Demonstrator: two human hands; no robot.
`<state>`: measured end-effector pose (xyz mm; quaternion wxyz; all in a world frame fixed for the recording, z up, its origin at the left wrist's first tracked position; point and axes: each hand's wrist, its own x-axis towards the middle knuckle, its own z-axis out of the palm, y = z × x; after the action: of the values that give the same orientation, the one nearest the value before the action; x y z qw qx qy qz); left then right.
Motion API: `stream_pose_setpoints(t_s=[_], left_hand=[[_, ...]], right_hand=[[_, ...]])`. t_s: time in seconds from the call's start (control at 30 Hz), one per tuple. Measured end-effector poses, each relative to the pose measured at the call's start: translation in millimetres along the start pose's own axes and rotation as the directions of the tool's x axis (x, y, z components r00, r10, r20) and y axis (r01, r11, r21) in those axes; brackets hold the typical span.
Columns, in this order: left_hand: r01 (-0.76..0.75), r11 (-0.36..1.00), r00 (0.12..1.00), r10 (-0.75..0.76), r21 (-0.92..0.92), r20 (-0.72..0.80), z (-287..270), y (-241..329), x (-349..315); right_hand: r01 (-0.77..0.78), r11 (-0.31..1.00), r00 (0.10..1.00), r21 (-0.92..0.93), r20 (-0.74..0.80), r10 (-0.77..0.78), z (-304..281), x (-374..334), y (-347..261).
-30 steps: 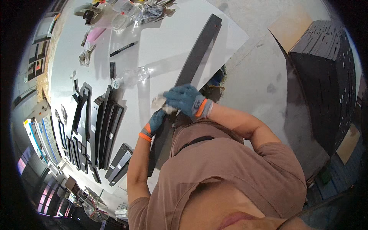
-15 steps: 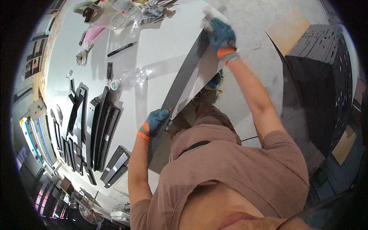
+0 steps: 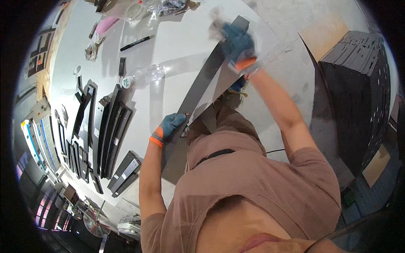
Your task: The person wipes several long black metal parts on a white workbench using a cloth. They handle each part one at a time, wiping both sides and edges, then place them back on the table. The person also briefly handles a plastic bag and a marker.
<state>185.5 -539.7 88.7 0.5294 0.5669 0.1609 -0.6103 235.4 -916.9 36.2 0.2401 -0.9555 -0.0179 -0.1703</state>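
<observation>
A long, flat dark grey strip (image 3: 203,80) slants across the near edge of the table, its far end showing past my right hand. My left hand (image 3: 172,125), in a blue-grey work glove with an orange cuff, is closed around the strip's edge lower down. My right hand (image 3: 238,44), gloved alike and smeared by motion, presses on the strip near its far end. From its fingers sticks a pale, crumpled rag (image 3: 217,26), also blurred. The strip's lower end runs beside my left forearm, partly in shadow.
On the white table (image 3: 181,46) lie a clear plastic bottle (image 3: 147,76), a black marker (image 3: 137,43) and a pink object (image 3: 106,25). Several black strips (image 3: 110,135) are grouped at the left. A large stack of black pieces (image 3: 352,109) stands at the right.
My right hand and the rag have moved slightly left and down the strip, uncovering its far end. My left hand keeps its hold. The view has shifted a little.
</observation>
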Motion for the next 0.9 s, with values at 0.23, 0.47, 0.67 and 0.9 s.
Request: stream_pose_setpoints(t_s=[0.23,0.47,0.67,0.9], left_hand=[[0.063,0.997,0.998,-0.064,0.051,0.027,-11,-17,9],[0.002,0.995,1.0,-0.004,0.096,0.018,-7,-22,7],[0.054,0.997,0.998,-0.056,0.058,0.025,-5,-15,1],[0.025,0.993,1.0,-0.023,0.113,-0.019,-1,-14,-2]], right_hand=[[0.048,0.962,0.999,0.268,0.003,-0.051,13,-46,-45],[-0.309,0.95,0.929,-0.034,0.205,0.309,6,-26,15],[-0.317,0.94,0.807,-0.129,0.485,0.338,-15,-16,-45],[-0.236,0.966,0.813,-0.105,0.523,0.255,-14,-18,-62]])
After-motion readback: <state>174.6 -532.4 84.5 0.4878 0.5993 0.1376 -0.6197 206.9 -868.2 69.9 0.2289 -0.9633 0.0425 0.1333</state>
